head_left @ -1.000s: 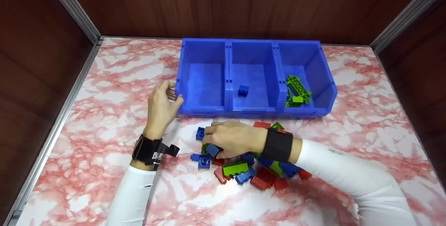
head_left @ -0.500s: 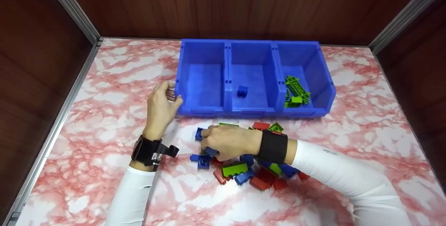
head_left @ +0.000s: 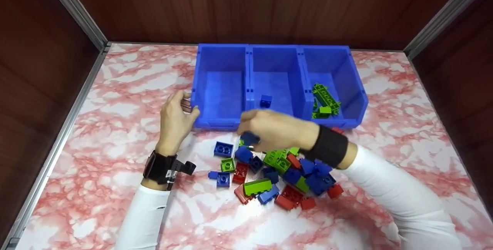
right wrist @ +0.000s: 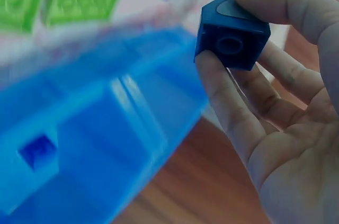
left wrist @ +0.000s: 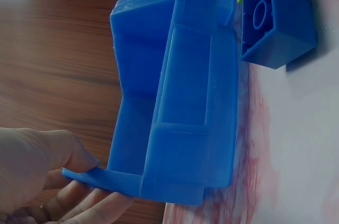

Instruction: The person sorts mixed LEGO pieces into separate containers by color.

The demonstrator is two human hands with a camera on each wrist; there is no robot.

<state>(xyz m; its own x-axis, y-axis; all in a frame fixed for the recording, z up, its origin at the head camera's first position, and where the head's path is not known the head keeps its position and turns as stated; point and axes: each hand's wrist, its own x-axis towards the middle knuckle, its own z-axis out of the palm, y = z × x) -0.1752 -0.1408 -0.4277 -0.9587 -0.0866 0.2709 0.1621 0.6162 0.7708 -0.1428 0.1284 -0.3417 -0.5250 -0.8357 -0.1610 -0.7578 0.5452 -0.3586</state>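
Note:
My left hand holds the left side wall of a blue three-compartment bin. In the left wrist view the thumb lies over the wall's edge and the fingers behind it. Raised in front of the middle compartment, my right hand pinches a dark blue toy brick between thumb and fingers. The brick has one sloped face and a hollow underside. A small blue brick lies in the middle compartment. Several green bricks fill part of the right one.
A loose pile of red, green and blue bricks spreads before the bin, including a green brick, a red brick and a blue brick. Dark wooden panels enclose the marbled table at the back and sides.
My right hand has picked the dark blue brick from the pile and lifted it toward the bin, uncovering more bricks. The left hand has kept its hold on the bin.

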